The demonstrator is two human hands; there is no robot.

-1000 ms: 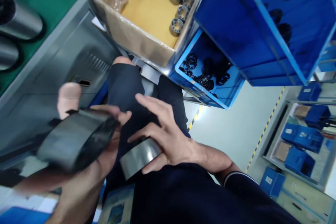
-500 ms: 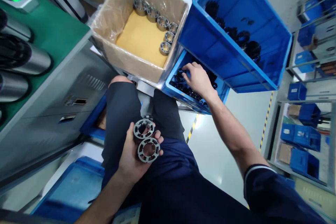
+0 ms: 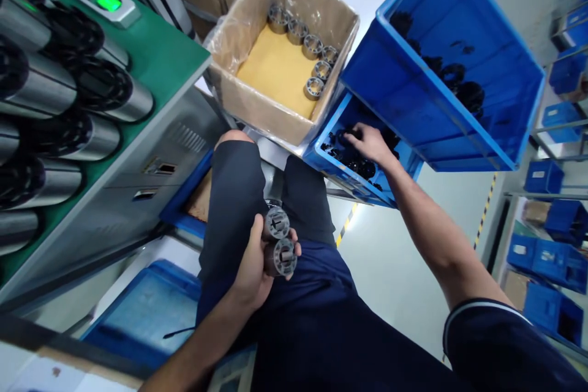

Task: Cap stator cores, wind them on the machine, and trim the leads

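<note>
Above my lap, my left hand [image 3: 257, 260] is wrapped round two slotted metal rings [image 3: 281, 256], held side by side with their ends facing right. My right hand [image 3: 371, 143] reaches into the small blue bin [image 3: 316, 162] of black parts. Its fingers are bent round a dark round part [image 3: 348, 136] among the others. A plastic-lined cardboard box [image 3: 261, 111] stands ahead, with several metal rings [image 3: 313, 46] along its far and right sides on yellow paper [image 3: 275, 70].
A large blue crate [image 3: 459, 141] with black parts sits tilted over the small bin's far side. On the left, a green bench [image 3: 160, 55] bears several metal cylinders [image 3: 133, 101]. A blue tray [image 3: 138, 312] lies at lower left, shelves with blue bins at right.
The whole view has swung left, showing more of the green bench. My left hand has tilted the two rings. My right hand's fingers have closed in round a dark part in the bin.
</note>
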